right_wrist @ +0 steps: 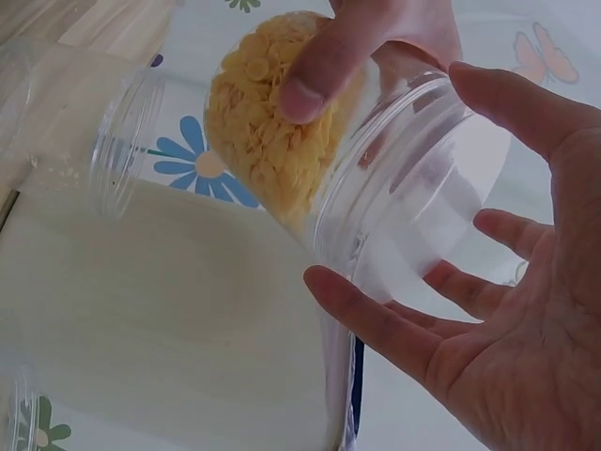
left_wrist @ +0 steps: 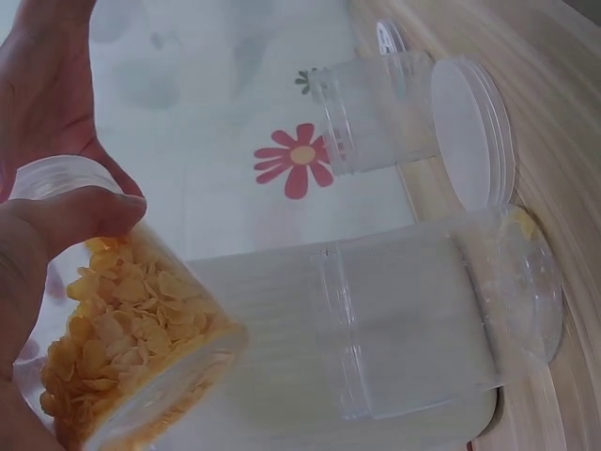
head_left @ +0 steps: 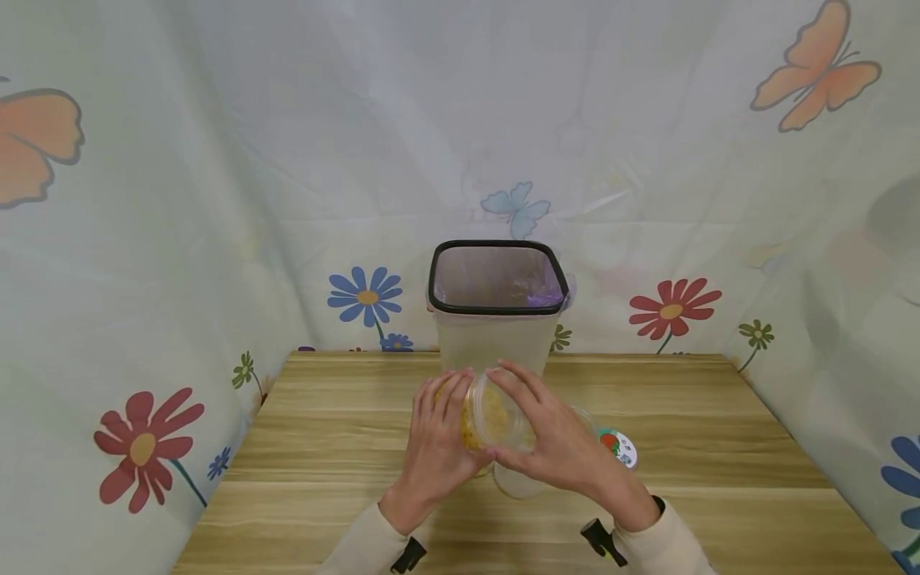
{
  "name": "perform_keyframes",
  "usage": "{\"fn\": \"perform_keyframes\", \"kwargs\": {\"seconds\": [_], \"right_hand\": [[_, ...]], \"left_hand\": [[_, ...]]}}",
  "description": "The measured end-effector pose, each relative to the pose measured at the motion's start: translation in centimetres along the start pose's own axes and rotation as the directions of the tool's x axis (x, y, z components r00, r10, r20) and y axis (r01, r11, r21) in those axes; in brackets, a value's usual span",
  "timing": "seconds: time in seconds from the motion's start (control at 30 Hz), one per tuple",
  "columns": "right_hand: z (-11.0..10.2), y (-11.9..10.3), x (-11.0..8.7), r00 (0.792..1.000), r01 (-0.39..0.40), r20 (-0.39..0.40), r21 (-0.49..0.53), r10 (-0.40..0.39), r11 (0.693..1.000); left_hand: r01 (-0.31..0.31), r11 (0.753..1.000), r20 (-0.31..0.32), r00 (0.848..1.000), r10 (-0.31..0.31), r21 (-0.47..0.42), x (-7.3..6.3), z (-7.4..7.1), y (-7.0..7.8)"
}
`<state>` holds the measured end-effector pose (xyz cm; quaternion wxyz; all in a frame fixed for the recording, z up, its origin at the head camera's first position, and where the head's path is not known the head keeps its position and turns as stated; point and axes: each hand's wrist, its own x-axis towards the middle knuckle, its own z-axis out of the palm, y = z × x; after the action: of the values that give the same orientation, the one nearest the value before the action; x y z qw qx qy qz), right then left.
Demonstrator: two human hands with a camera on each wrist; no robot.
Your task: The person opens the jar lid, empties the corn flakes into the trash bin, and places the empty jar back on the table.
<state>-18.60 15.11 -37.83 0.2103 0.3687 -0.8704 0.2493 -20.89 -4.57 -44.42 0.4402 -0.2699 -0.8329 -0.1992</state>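
Observation:
My left hand (head_left: 434, 435) grips a clear plastic jar (left_wrist: 141, 329) of yellow corn flakes, held tilted above the table, its mouth turned toward my right hand (head_left: 561, 435). At that mouth, the right thumb and fingers hold a translucent round lid (right_wrist: 423, 216) by its edge. Lid and jar rim meet closely; whether the thread is engaged cannot be made out. Below the hands stand a clear jar (left_wrist: 404, 329) with a few crumbs at its base, another clear jar (left_wrist: 376, 113), and a stack of white lids (left_wrist: 470, 132).
A pale bin (head_left: 489, 339) with a black rim and a purplish liner stands behind the hands. To the right lies a round card (head_left: 627, 454) with a red picture. The wooden table (head_left: 331, 447) meets a flower-printed curtain (head_left: 388, 160) on its far sides.

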Motion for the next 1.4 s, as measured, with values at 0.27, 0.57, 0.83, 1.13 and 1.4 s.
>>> {"fn": "perform_keyframes", "kwargs": {"seconds": [0.27, 0.57, 0.83, 1.13, 1.4], "right_hand": [[-0.4, 0.2, -0.2, 1.000, 0.007, -0.017, -0.001, -0.007, 1.000], [-0.5, 0.5, -0.5, 0.999, -0.022, -0.031, -0.004, 0.022, 1.000], [-0.3, 0.9, -0.8, 0.999, -0.041, -0.019, -0.012, 0.041, 0.999], [0.5, 1.0, -0.8, 0.997, -0.075, 0.019, -0.001, 0.075, 0.997], [1.6, 0.9, -0.4, 0.997, -0.065, 0.045, -0.008, 0.065, 0.998]], "left_hand": [[0.053, 0.998, 0.024, 0.998, -0.052, -0.045, 0.1, -0.4, -0.2], [0.102, 0.991, 0.023, 0.995, -0.100, -0.084, -0.1, -0.9, -0.8], [0.186, 0.973, 0.047, 0.982, -0.182, -0.137, -0.6, -1.7, -1.4], [0.248, 0.958, 0.052, 0.969, -0.243, -0.146, -1.3, -2.5, -2.6], [0.271, 0.954, 0.024, 0.963, -0.270, -0.128, -2.0, -3.6, -3.9]]}}
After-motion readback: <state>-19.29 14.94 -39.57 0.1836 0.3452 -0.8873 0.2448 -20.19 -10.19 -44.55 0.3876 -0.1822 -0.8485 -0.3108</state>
